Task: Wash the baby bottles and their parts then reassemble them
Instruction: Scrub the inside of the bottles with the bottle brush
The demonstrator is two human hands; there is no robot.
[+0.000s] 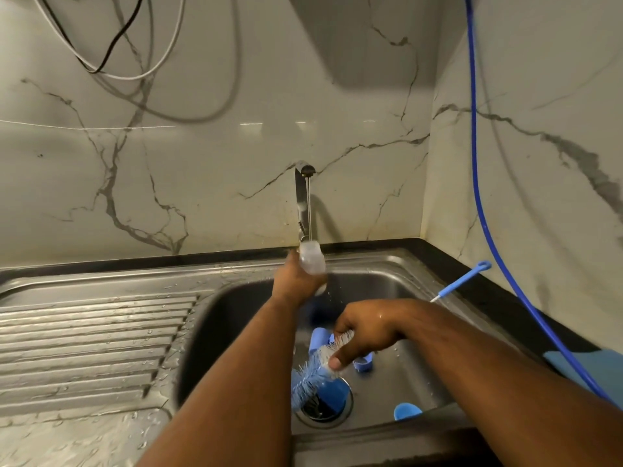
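My left hand grips a clear baby bottle and holds it up under the faucet, where a thin stream of water runs down. My right hand holds a blue and white bottle brush low in the sink basin, bristles pointing down-left over the drain. Blue bottle parts lie in the basin: one behind the brush, one under my right hand, a round cap at the front right.
The steel sink has a wet ribbed drainboard on its left. A thin blue brush lies on the sink's right rim. A blue hose hangs down the right wall. A blue cloth sits on the right counter.
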